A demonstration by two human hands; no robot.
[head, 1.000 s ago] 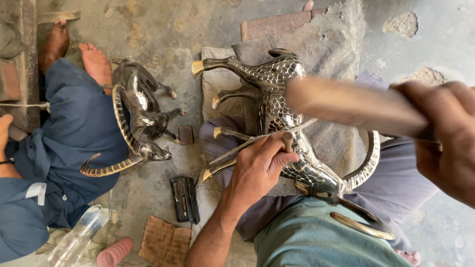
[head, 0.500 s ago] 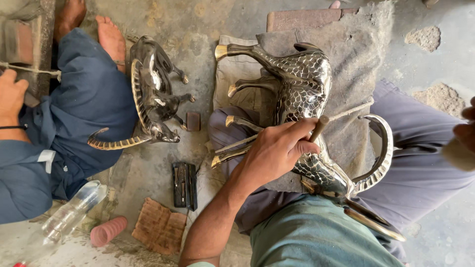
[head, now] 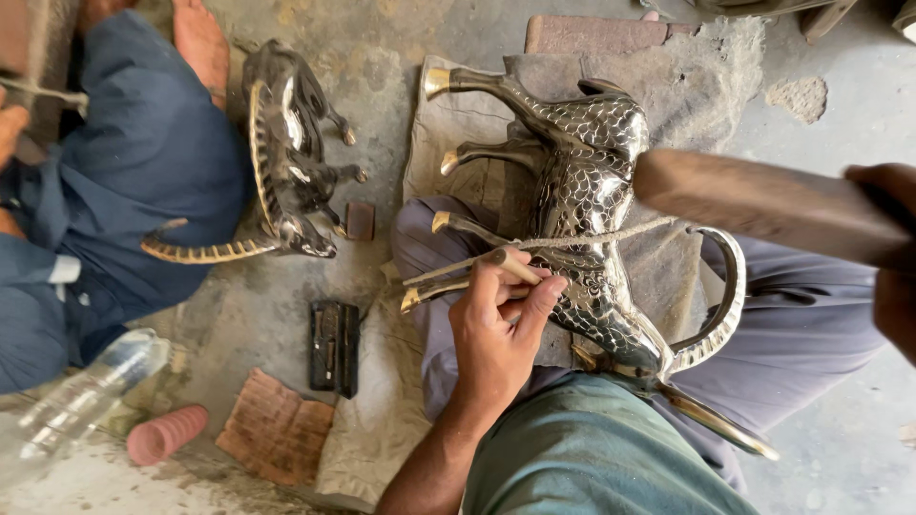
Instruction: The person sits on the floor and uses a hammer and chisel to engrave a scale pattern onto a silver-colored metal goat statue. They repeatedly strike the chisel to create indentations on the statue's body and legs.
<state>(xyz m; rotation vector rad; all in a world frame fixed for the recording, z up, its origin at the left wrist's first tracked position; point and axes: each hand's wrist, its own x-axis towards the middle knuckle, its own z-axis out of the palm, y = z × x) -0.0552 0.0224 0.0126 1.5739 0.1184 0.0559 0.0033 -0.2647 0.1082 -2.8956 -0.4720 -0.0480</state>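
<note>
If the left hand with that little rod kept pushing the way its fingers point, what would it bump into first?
The left hand holds a small punch whose tip seems to rest on the scaled flank of the metal animal figure. It would likely meet that flank first, though depth is hard to judge.

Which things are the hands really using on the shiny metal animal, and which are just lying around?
In use:
- left hand holding a thin punch
- right hand holding a wooden mallet
- scaly metal animal on the lap

Lying about:
- plastic bottle
- pink ribbed cup
- black tool case
- second metal animal beside another person's leg
</note>
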